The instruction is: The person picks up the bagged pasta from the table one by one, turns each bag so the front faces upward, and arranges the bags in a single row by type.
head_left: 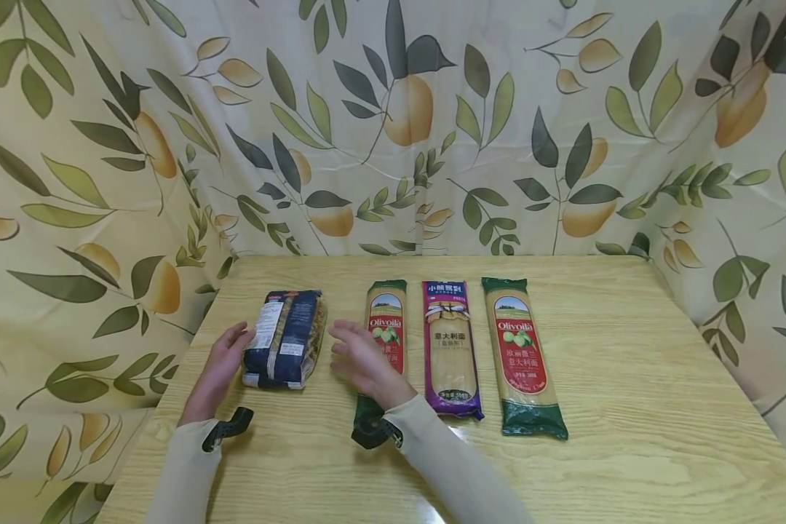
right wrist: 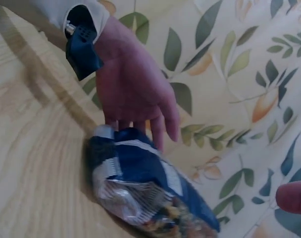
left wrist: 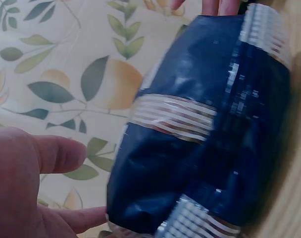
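Observation:
A dark blue bag (head_left: pixel 284 338) with white labels and a clear side lies at the left of the table; small mixed pieces, like short pasta, show through it in the right wrist view (right wrist: pixel 177 218). My left hand (head_left: pixel 219 371) is at its left edge, fingers loosely extended, fingertips against or very near it. In the left wrist view the left thumb (left wrist: pixel 64 154) stands apart from the bag (left wrist: pixel 185 114). To the bag's right, my right hand (head_left: pixel 370 364) hovers with relaxed fingers, apart from it, partly covering a green-ended spaghetti pack (head_left: pixel 388 291). Neither hand grips anything.
Right of the hands lie a purple pasta pack (head_left: pixel 452 349) and another green-ended spaghetti pack (head_left: pixel 520 356), roughly side by side. The wooden table (head_left: pixel 648 378) meets a leaf-and-fruit patterned curtain (head_left: pixel 471 145) at the back and sides.

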A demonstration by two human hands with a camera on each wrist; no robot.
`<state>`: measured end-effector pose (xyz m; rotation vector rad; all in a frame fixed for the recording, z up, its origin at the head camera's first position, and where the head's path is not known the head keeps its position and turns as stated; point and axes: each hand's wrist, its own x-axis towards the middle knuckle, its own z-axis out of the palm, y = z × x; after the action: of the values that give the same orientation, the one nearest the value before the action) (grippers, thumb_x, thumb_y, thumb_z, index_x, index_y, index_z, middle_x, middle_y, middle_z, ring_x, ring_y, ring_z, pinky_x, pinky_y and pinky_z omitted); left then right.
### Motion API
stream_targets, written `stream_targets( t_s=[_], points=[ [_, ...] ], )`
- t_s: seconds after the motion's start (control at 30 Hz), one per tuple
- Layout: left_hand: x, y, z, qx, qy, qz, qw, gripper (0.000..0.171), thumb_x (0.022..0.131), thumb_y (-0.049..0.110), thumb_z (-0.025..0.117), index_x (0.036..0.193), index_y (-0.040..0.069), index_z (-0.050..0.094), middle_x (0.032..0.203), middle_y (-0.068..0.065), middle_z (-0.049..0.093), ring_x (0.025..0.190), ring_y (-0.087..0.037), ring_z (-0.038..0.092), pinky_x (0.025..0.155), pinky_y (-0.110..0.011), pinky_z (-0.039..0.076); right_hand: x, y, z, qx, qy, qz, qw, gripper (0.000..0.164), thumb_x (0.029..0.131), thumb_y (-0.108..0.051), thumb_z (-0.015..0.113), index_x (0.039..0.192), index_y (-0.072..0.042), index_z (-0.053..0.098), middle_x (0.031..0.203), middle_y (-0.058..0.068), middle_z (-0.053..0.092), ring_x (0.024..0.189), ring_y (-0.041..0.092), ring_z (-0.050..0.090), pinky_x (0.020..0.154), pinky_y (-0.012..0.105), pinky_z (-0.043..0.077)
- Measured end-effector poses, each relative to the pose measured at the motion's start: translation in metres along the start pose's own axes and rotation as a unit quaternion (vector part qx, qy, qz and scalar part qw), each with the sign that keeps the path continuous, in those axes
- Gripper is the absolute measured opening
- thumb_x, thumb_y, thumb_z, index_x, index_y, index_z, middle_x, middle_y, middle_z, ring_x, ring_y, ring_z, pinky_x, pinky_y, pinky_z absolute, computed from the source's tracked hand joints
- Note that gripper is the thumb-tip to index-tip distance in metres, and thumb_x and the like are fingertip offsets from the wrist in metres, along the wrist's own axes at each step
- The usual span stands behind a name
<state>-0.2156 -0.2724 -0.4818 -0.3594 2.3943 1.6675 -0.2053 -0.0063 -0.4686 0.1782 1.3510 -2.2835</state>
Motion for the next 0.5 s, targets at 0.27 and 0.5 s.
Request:
stream_targets(
  t_s=[0.27,0.5],
  points=[
    [-0.005,-0.006,0.005,0.000,-0.040,0.011,0.9992,0.068,0.113,0.030,0.034,0.165,0.001,0.002,0.173,-0.024,0.001,0.161,-0.041,0.003,0.131,-0.057,0.010,0.004,0.014,0.003,0.011,-0.041,0.033,0.999,0.067,0.105,-0.026,0.054,0.161,-0.005,0.021,0.172,0.019,0.011,0.159,0.048,0.009,0.125,0.070,0.016],
    [-0.006,-0.006,0.011,0.012,-0.056,0.013,0.9983,0.067,0.114,0.026,0.032,0.165,0.002,-0.005,0.173,-0.024,-0.008,0.162,-0.040,-0.003,0.131,-0.057,0.007,0.004,0.018,0.002,0.011,-0.065,0.042,0.997,0.079,0.104,-0.026,0.055,0.165,-0.005,0.011,0.172,0.026,0.010,0.158,0.050,0.011,0.126,0.069,0.015]
  ],
)
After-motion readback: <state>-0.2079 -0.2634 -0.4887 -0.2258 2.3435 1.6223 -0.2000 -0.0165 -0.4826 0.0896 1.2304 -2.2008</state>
